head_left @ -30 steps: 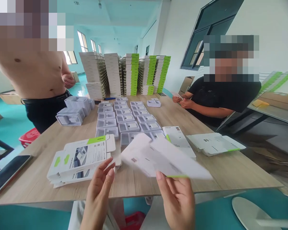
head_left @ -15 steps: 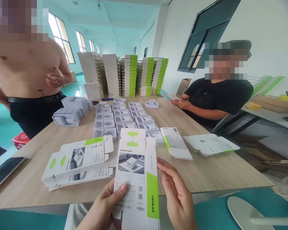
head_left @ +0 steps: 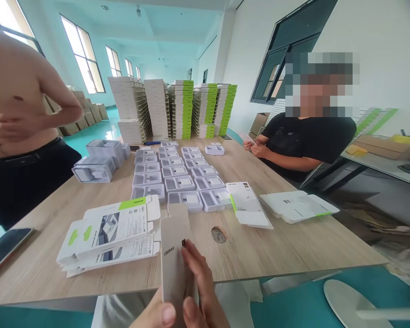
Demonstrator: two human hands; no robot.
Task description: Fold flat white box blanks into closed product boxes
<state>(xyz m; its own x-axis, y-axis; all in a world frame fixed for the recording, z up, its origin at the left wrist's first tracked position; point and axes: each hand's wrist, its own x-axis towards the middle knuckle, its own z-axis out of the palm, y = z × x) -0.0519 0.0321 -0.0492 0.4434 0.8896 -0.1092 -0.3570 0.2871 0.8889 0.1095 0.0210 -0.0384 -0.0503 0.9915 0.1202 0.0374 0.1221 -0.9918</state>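
On the desk [head_left: 266, 253], a pile of flat printed cartons [head_left: 105, 232] lies at left, close to the near edge. Just right of it, the left hand [head_left: 153, 316] is cut off by the view but appears to support the lower end of an upright white carton [head_left: 174, 259], while the right hand's fingers [head_left: 200, 273] press closed against its face. Beyond, rows of white trays [head_left: 177, 184] sit uncovered, with no carton around any. Further right are a cable grommet [head_left: 219, 234] and two flat cartons [head_left: 246, 202] [head_left: 299, 207], while a co-worker's hands [head_left: 254, 146] hold a small card at the far right.
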